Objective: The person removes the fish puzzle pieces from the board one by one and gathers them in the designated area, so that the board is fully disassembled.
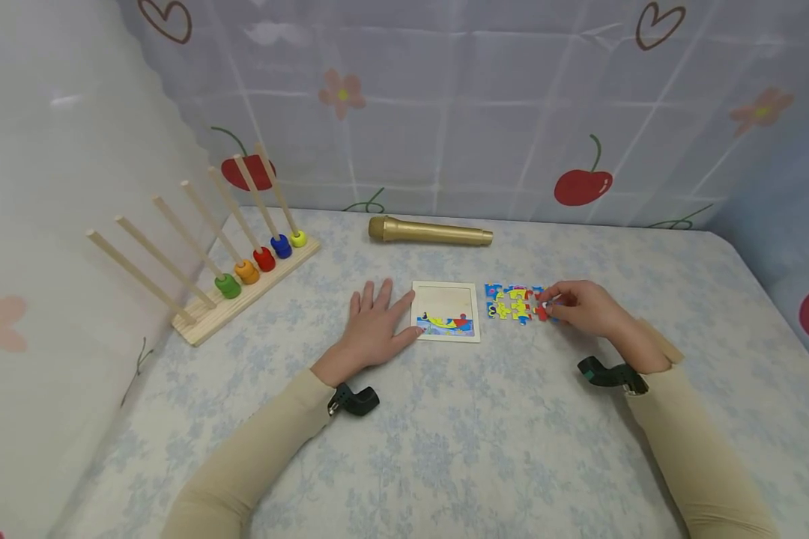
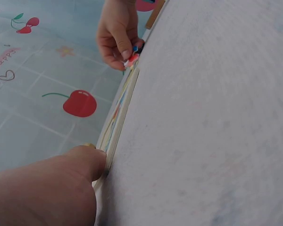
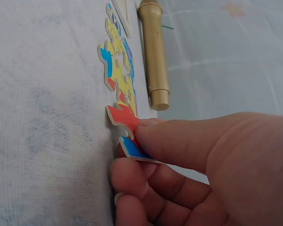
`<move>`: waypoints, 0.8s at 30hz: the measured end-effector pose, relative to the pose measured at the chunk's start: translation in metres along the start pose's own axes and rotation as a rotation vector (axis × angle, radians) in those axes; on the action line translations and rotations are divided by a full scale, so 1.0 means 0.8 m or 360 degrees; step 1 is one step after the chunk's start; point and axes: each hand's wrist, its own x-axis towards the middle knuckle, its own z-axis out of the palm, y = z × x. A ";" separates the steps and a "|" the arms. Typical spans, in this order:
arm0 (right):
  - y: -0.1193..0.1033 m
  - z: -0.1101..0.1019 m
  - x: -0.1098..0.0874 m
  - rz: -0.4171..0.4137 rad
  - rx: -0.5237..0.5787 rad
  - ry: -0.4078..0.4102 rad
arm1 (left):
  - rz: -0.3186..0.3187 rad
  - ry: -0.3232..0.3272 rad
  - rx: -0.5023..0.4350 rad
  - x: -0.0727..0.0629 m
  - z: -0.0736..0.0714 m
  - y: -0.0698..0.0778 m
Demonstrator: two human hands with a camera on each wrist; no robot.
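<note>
My left hand [image 1: 371,333] lies flat on the table with its fingers spread. Its thumb and index fingertip touch the left edge of a square wooden puzzle tray [image 1: 477,314]. Along the bottom of the tray sits a coloured picture strip [image 1: 445,326], while the upper part shows bare wood. To the right of the tray, my right hand [image 1: 586,307] pinches a red and blue jigsaw piece [image 3: 121,114] between thumb and fingers. That piece is tilted up from the tabletop in the right wrist view. Beside it lie several yellow, blue and red jigsaw pieces [image 1: 512,303], set close together.
A gold microphone [image 1: 434,231] lies behind the tray. At the left stands a wooden peg rack [image 1: 243,303] with tall rods and coloured beads on several of them. A patterned curtain [image 1: 445,112] hangs along the table's back edge.
</note>
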 end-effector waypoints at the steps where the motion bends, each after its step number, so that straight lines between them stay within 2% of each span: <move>1: 0.000 0.001 0.000 0.0005 0.0000 0.0002 | 0.0000 -0.0002 -0.0002 0.000 0.000 0.000; 12: 0.001 0.004 0.001 0.0010 -0.0029 0.0034 | -0.0007 -0.0008 0.0004 0.001 0.000 0.000; 24: 0.000 0.007 -0.001 0.0133 -0.0122 0.0137 | -0.0007 -0.0006 -0.0003 0.001 -0.001 0.001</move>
